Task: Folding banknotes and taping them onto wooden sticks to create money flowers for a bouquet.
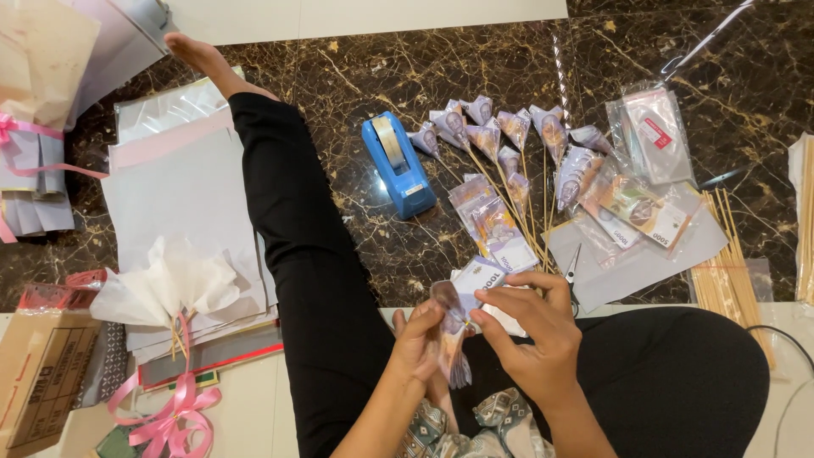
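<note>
I sit on a dark marble floor with my black-trousered legs stretched out. My left hand [417,341] and my right hand [526,326] together pinch a purple banknote in clear wrap [454,335], folded into a fan or cone, just above my lap. Right behind my hands lie small scissors [571,270] and more wrapped banknotes [492,222]. Further back lies a cluster of folded banknote cones on thin wooden sticks [509,136].
A blue tape dispenser [397,164] stands beside my left leg. Wooden skewers [731,263] and clear sleeves with notes [649,136] lie at right. At left are paper sheets [182,195], a white tissue bundle with pink ribbon [170,293] and a cardboard box [34,373].
</note>
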